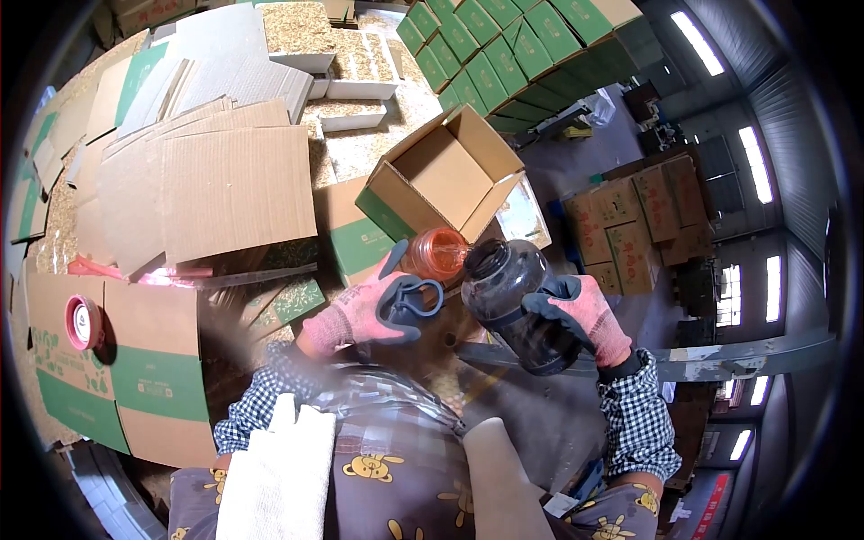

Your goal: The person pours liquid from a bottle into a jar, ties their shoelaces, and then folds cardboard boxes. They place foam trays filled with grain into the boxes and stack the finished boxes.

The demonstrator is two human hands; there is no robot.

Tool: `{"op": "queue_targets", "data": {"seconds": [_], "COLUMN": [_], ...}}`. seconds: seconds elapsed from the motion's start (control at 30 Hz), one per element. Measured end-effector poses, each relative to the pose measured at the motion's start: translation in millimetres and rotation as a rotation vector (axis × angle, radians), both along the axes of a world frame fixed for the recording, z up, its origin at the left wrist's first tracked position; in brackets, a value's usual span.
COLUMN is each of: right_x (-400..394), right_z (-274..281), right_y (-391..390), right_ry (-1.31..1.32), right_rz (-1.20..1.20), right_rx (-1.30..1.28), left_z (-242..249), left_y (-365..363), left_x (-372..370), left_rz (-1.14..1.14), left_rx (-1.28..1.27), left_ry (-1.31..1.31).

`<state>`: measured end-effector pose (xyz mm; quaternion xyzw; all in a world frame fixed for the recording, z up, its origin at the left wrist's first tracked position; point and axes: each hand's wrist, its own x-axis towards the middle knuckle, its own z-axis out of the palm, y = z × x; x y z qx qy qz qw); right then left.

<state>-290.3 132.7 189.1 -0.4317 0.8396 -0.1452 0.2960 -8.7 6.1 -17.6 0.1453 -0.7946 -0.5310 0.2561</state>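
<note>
My left hand [364, 310], in a pink glove with dark-coated fingers, is closed at the near side of a see-through orange-red jar [436, 254]. Its thumb lies along the jar's left side, and some of the grip is hidden. A dark blue loop [434, 297] sticks out by these fingers. My right hand [580, 315], gloved alike, grips a large dark see-through jug [508, 301] around its side. The jug tilts, its uncapped mouth close to the jar's mouth, with what looks like clear liquid between them. A red-rimmed lid [83, 322] rests on a carton at left.
An open cardboard box [441, 171] stands just beyond the jar. Flat cardboard sheets [216, 193] cover the left of the worktable. Green-and-brown cartons [504, 54] are stacked at the back, more brown cartons [630, 225] at right. A metal rail [729, 360] runs along the right.
</note>
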Motion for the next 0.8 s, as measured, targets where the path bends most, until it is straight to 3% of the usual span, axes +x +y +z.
{"op": "queue_targets", "data": {"seconds": [0.13,0.2,0.27,0.4,0.47,0.6,0.7,0.73,0.77,0.8], "right_x": [-10,-1,20,9,14,-4,-6,-11,-36,-38], "right_z": [-13,-11,4,-24,-31,-59,-74,-78,-126,-125], "right_y": [9,8,6,34,46,76,92,100,115,118], "right_ry": [-0.02,-0.041,-0.307,-0.609,-0.742,-0.807,-0.857,-0.876,-0.76,-0.776], "right_rz": [-0.025,-0.04,-0.017,-0.081,-0.029,0.015,0.0,-0.036,0.041,0.026], "right_rx": [-0.09,-0.131,-0.083,-0.251,-0.337,-0.356,-0.357,-0.344,-0.401,-0.405], "left_z": [4,11,11,71,104,179,194,192,187,182], "left_y": [3,8,11,9,15,30,39,46,51,56], "left_x": [2,8,15,28,10,-48,-99,-109,-117,-126], "left_rz": [0.003,0.186,0.248,0.381,0.355,0.297,-0.016,-0.029,-0.02,-0.01], "left_rx": [0.011,0.197,0.608,0.671,0.618,-0.29,-0.3,-0.309,-0.351,-0.386], "left_ry": [0.03,0.08,0.177,0.31,0.423,-0.043,-0.611,-0.625,-0.664,-0.707]}}
